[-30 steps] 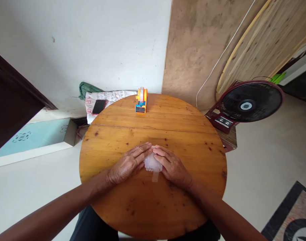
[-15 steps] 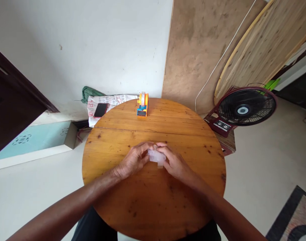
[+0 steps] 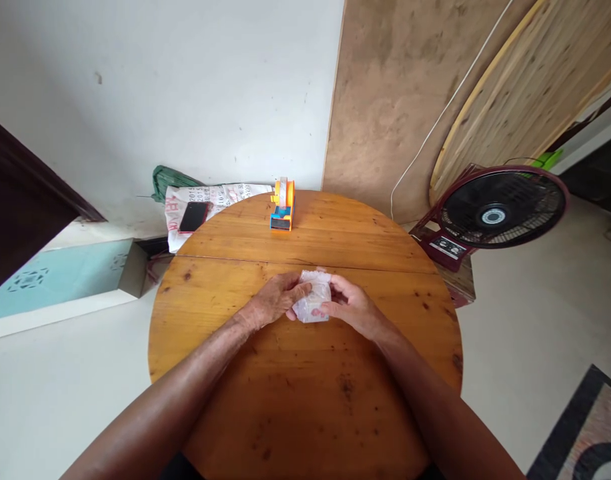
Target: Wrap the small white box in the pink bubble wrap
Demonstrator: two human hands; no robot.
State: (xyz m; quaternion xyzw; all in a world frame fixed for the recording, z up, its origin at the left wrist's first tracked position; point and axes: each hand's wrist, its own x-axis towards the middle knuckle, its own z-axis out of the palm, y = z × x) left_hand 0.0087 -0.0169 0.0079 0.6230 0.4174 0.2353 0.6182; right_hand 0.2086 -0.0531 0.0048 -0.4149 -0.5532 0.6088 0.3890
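Note:
A small clear plastic packet point(image 3: 314, 298) is held up between both hands above the middle of the round wooden table point(image 3: 235, 253). My left hand point(image 3: 273, 303) grips its left side with curled fingers. My right hand point(image 3: 350, 308) pinches its right side, and fingertips show through the plastic. An orange and blue tape dispenser point(image 3: 282, 203) stands at the table's far edge, well beyond both hands.
A black phone point(image 3: 193, 216) lies on a printed white sack point(image 3: 220, 195) behind the table on the left. A dark red floor fan point(image 3: 495, 213) stands to the right. Wooden boards lean on the wall behind. A dark mat lies at the lower right.
The packet lay pressed flat on the table under both hands; it is now lifted and held upright between them, and the loose strip of tape near it no longer shows.

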